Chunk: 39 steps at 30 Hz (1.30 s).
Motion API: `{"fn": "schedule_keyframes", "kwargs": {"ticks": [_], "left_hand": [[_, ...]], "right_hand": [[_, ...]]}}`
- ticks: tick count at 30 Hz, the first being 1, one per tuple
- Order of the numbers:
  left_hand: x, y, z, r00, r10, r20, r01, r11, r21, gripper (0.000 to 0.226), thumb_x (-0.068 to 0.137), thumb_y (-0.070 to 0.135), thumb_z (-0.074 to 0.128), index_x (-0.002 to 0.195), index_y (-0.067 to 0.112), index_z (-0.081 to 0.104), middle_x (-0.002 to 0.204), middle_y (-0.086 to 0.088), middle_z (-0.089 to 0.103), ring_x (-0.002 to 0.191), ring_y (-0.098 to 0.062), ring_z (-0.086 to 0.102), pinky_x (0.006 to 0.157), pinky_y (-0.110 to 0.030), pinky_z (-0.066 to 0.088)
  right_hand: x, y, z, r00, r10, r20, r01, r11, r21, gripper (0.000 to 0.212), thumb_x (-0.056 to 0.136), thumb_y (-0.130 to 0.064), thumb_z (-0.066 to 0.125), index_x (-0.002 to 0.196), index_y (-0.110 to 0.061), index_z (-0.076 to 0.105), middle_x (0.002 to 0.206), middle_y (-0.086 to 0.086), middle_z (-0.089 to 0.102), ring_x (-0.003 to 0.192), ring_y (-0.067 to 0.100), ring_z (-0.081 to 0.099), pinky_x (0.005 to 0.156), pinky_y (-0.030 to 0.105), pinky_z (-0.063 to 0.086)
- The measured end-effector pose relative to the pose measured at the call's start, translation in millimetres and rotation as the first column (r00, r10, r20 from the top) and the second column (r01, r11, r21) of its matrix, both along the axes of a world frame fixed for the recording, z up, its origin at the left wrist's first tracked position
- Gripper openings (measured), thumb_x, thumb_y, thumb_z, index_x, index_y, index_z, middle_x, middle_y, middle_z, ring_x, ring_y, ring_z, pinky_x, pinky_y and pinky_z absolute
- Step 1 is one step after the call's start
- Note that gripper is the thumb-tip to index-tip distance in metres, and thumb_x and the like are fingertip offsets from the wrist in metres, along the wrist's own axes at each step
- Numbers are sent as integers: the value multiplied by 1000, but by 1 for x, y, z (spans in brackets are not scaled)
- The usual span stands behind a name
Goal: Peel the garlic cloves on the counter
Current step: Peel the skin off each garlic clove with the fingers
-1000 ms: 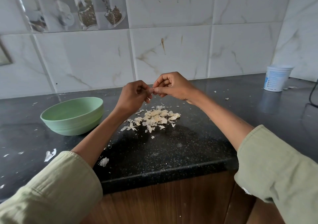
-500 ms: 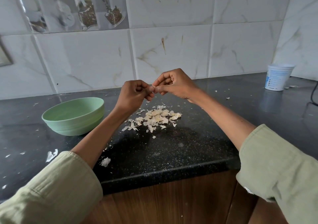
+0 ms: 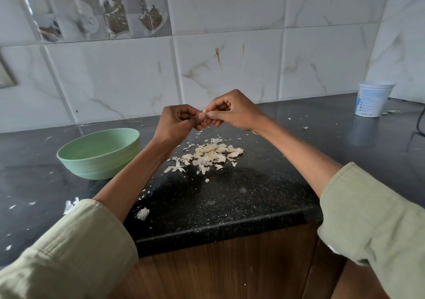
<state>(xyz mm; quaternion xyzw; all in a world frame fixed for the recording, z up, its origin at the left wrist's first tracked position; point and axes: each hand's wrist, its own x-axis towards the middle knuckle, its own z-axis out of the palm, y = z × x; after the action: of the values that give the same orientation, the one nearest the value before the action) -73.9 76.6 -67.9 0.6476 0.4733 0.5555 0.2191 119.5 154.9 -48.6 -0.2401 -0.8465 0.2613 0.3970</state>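
Note:
My left hand (image 3: 177,124) and my right hand (image 3: 232,111) meet above the black counter (image 3: 230,195), fingers curled. Between their fingertips both pinch a small pale garlic clove (image 3: 204,111), mostly hidden by the fingers. Below the hands lies a pile of garlic skins and cloves (image 3: 210,155) on the counter. A light green bowl (image 3: 99,152) stands to the left of the pile; its inside is not visible.
A white plastic tub (image 3: 373,98) stands at the back right by the tiled wall. Loose skin scraps (image 3: 142,213) lie scattered near the counter's front edge and at the left. A dark cable (image 3: 422,124) hangs at the far right.
Both hands have stayed together above the pile, rising slightly; the fingers keep working at the clove. Nothing on the counter has moved.

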Motion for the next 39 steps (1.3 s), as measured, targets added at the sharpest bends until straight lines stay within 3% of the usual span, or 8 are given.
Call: {"fn": "schedule_keyframes", "kwargs": {"ticks": [12, 18, 21, 24, 27, 32, 36, 39], "left_hand": [[1, 4, 1, 996, 9, -90, -12, 999, -31, 17, 100, 16, 72, 100, 0, 72, 89, -15, 78, 68, -11, 69, 61, -12, 48], [3, 5, -5, 950, 53, -309, -56, 998, -3, 19, 104, 15, 58, 89, 7, 66, 75, -15, 72, 65, -23, 69, 73, -40, 55], [2, 7, -6, 881, 149, -448, -126, 989, 80, 38, 109, 35, 54, 78, 15, 63, 63, -2, 70, 59, -20, 69, 67, -44, 56], [-1, 9, -5, 834, 232, -502, -190, 973, 134, 32, 100, 41, 69, 76, 21, 68, 64, 5, 70, 60, -13, 68, 62, -38, 56], [-2, 7, -2, 839, 276, -468, -217, 960, 176, 18, 86, 34, 86, 89, 26, 69, 81, 11, 71, 68, -6, 66, 64, -29, 52], [2, 2, 4, 884, 281, -374, -198, 949, 247, 16, 86, 38, 86, 94, 29, 76, 82, 12, 73, 63, -9, 70, 62, -32, 56], [6, -3, 5, 902, 282, -326, -209, 947, 242, 6, 90, 25, 83, 87, 22, 79, 63, 8, 71, 54, -8, 67, 57, -20, 47], [8, -4, 6, 922, 273, -275, -213, 950, 229, 8, 94, 13, 77, 87, 15, 79, 60, 9, 70, 53, -6, 66, 56, -14, 45]], "right_hand": [[2, -5, 1, 999, -10, -38, 4, 990, -141, 19, 98, -8, 72, 113, 2, 76, 92, 13, 80, 82, 18, 78, 77, 26, 61], [5, -1, 1, 994, -72, -77, 59, 986, -157, 19, 98, -14, 74, 112, -3, 78, 92, 9, 81, 83, 15, 76, 77, 24, 61], [5, 0, 0, 993, -95, -74, 82, 984, -159, 18, 93, -10, 78, 109, -1, 78, 90, 10, 81, 83, 15, 76, 79, 26, 62], [4, 2, -1, 991, -120, -59, 111, 984, -137, 19, 89, -10, 83, 104, -1, 79, 89, 11, 80, 84, 18, 76, 81, 31, 63], [3, 1, -2, 988, -150, -41, 144, 983, -114, 19, 85, -15, 87, 99, -4, 80, 86, 8, 80, 79, 15, 74, 81, 37, 64], [2, -1, 0, 984, -173, 44, 175, 982, -64, 20, 81, -24, 90, 95, -12, 81, 83, 8, 79, 79, 28, 75, 84, 46, 61], [2, -4, 2, 991, -128, 46, 133, 985, -110, 22, 83, -22, 89, 96, -6, 81, 85, 10, 80, 75, 13, 73, 77, 32, 64], [2, -7, 2, 996, -91, -9, 88, 977, -192, 25, 85, -21, 88, 99, -2, 81, 86, 10, 80, 76, 12, 74, 76, 26, 61]]}}
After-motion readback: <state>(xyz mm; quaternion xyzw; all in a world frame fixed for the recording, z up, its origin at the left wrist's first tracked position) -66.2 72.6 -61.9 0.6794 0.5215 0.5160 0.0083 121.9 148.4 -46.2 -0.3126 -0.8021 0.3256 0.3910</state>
